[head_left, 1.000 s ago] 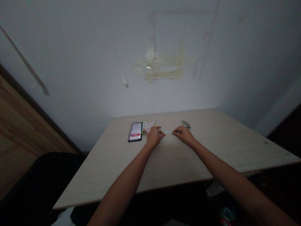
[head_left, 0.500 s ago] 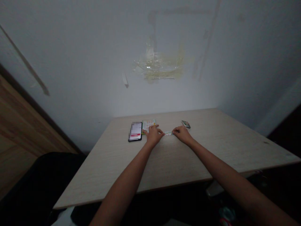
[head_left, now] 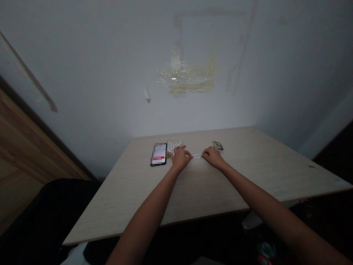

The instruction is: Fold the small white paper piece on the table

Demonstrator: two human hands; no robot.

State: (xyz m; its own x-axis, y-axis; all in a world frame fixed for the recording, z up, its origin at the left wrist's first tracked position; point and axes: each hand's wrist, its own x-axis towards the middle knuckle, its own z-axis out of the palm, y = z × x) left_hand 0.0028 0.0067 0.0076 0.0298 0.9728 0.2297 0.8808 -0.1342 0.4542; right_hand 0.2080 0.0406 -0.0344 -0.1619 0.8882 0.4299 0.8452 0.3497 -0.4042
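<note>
A small, pale, printed paper strip [head_left: 197,156] lies low over the table between my two hands. My left hand [head_left: 180,158] pinches its left end between thumb and forefinger, the other fingers spread over a printed sheet with a green edge [head_left: 174,144]. At the strip's right end, my right hand [head_left: 213,156] has its fingertips closed on it. Just beyond that hand lies a small dark stack, perhaps of cards [head_left: 217,145]. The print on the strip is too small to read.
A phone with a lit screen [head_left: 159,154] lies left of the printed sheet. The light wooden table [head_left: 204,191] meets a wall [head_left: 110,73] bearing old tape. A dark chair-like shape [head_left: 49,209] stands at the left, beside a wooden panel [head_left: 24,147].
My right hand has shifted very slightly, its fingers staying at the strip's right end. My left hand, the phone and the sheet look unchanged.
</note>
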